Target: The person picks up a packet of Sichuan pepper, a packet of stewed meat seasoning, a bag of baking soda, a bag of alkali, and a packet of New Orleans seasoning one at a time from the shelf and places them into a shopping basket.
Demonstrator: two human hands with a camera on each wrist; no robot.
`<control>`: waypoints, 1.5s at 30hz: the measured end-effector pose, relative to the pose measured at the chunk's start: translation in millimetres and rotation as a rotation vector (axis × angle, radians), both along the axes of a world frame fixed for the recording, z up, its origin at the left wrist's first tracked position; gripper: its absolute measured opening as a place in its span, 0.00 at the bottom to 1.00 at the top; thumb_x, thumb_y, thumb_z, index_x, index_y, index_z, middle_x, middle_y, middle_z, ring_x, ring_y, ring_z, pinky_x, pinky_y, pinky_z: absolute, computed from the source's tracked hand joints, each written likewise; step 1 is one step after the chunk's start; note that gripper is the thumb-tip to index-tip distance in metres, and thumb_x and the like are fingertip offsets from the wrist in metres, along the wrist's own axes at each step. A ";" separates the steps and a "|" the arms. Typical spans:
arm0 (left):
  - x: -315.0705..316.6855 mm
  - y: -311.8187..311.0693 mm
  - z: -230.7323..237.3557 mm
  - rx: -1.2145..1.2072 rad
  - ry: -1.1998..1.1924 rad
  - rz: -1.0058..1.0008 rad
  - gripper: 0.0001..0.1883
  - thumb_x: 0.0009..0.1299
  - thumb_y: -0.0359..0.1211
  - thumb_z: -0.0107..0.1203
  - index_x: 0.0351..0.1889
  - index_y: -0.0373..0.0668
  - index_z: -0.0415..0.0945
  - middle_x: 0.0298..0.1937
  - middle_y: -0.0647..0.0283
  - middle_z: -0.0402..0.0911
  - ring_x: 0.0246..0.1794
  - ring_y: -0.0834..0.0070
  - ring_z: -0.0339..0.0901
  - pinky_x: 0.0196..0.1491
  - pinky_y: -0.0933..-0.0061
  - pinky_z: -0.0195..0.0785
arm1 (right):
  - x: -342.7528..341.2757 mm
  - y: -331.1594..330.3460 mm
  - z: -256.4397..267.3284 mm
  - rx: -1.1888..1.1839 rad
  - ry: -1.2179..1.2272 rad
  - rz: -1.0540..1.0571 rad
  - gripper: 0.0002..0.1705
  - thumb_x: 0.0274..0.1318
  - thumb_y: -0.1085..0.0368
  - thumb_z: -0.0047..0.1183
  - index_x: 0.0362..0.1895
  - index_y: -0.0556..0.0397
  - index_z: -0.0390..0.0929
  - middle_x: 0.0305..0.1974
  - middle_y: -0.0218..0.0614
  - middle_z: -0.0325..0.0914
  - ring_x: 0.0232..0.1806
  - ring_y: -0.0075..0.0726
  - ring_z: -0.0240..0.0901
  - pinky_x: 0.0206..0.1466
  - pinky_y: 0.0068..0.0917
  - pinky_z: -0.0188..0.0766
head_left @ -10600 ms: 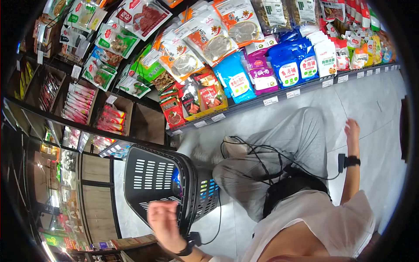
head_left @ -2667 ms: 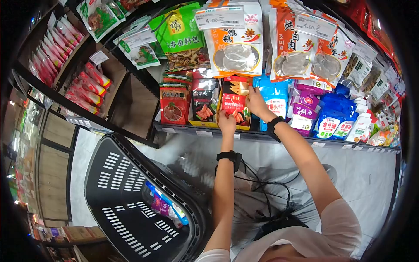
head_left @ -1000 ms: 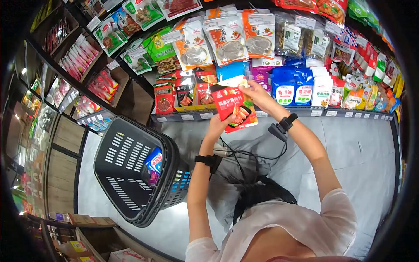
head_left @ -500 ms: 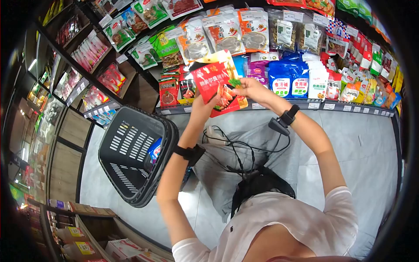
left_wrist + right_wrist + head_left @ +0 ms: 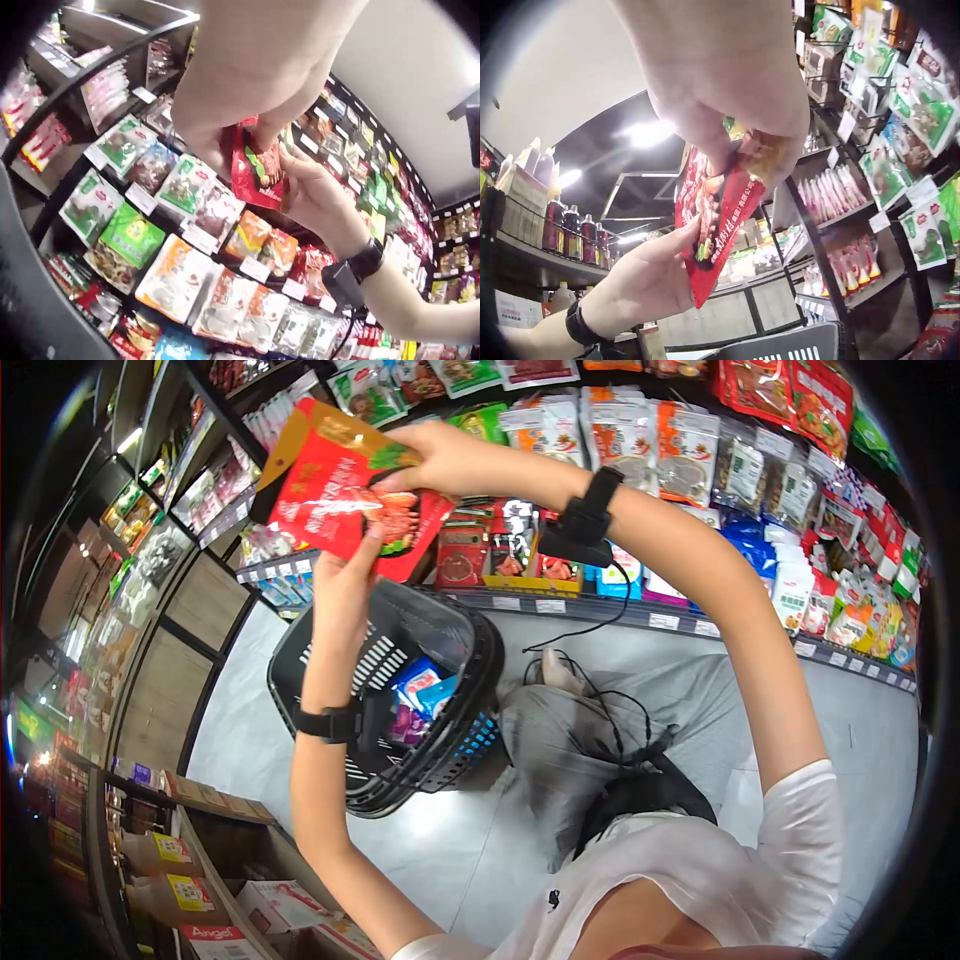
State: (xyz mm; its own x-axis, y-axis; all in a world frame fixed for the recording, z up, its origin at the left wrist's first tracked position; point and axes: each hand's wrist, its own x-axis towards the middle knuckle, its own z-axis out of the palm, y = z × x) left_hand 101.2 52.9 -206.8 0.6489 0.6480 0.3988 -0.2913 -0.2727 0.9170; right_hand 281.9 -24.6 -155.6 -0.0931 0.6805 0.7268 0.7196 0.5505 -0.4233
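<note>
Both hands hold a red seasoning packet with a picture of cooked meat on its front, raised in the head view above the shopping basket. My left hand pinches its lower edge, thumb on the printed face. At the packet's right side, my right hand grips it with the thumb in front. In the right wrist view the packet hangs tilted between the left hand and the near right hand. The left wrist view shows the packet partly hidden by the fingers.
The dark grey shopping basket stands on the floor, with blue and purple bags inside. Shelves of hanging seasoning bags run along the back. A yellow box of packets sits on the lower shelf. Black cables lie over the legs.
Over the last second, both hands have carried the red packet away from the lower shelf, up and to the left. It was taken from the yellow box earlier. The head view has shifted.
</note>
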 end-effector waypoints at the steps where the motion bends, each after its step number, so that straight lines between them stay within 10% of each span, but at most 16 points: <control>1: -13.0 10.8 6.9 -0.009 -0.025 0.012 0.12 0.64 0.32 0.53 0.44 0.40 0.72 0.40 0.66 0.77 0.36 0.83 0.75 0.34 0.84 0.68 | -11.8 17.5 6.8 -0.003 -0.010 0.004 0.21 0.47 0.59 0.57 0.45 0.54 0.70 0.20 0.28 0.71 0.13 0.17 0.59 0.14 0.19 0.55; 8: -80.1 100.9 9.6 -0.137 -0.212 0.101 0.13 0.65 0.31 0.51 0.46 0.37 0.69 0.44 0.60 0.76 0.42 0.76 0.76 0.43 0.74 0.73 | -79.6 132.8 18.2 -0.093 0.105 0.200 0.19 0.48 0.62 0.55 0.43 0.58 0.71 0.32 0.37 0.77 0.33 0.23 0.70 0.37 0.25 0.66; 22: -121.2 208.5 -130.0 -0.405 0.059 0.093 0.12 0.64 0.27 0.50 0.47 0.35 0.69 0.41 0.61 0.77 0.37 0.80 0.77 0.37 0.81 0.72 | -114.1 234.6 -184.8 -0.475 0.847 0.241 0.12 0.52 0.69 0.47 0.42 0.58 0.70 0.33 0.32 0.73 0.31 0.22 0.70 0.30 0.19 0.67; 31: -130.5 219.7 -161.9 -0.385 0.529 0.197 0.09 0.58 0.30 0.58 0.36 0.41 0.75 0.33 0.66 0.80 0.28 0.82 0.76 0.30 0.80 0.71 | -86.1 212.5 -226.9 -1.011 0.866 0.272 0.17 0.48 0.62 0.57 0.41 0.57 0.71 0.32 0.36 0.74 0.34 0.33 0.73 0.39 0.32 0.72; 45: -116.9 211.3 -190.8 -0.311 1.254 -0.064 0.23 0.54 0.36 0.63 0.45 0.35 0.72 0.41 0.64 0.77 0.38 0.76 0.76 0.37 0.77 0.72 | -57.0 212.0 -285.0 -1.573 0.145 -0.090 0.26 0.37 0.56 0.65 0.42 0.55 0.75 0.41 0.46 0.75 0.40 0.42 0.73 0.37 0.36 0.71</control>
State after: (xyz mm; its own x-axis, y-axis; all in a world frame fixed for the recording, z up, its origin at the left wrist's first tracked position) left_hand -15.7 264.2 -397.7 0.5014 0.5569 -0.6622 0.8041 -0.0174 0.5942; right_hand 224.8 187.4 -440.7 -0.0075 0.7305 -0.6829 0.6288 -0.5276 -0.5712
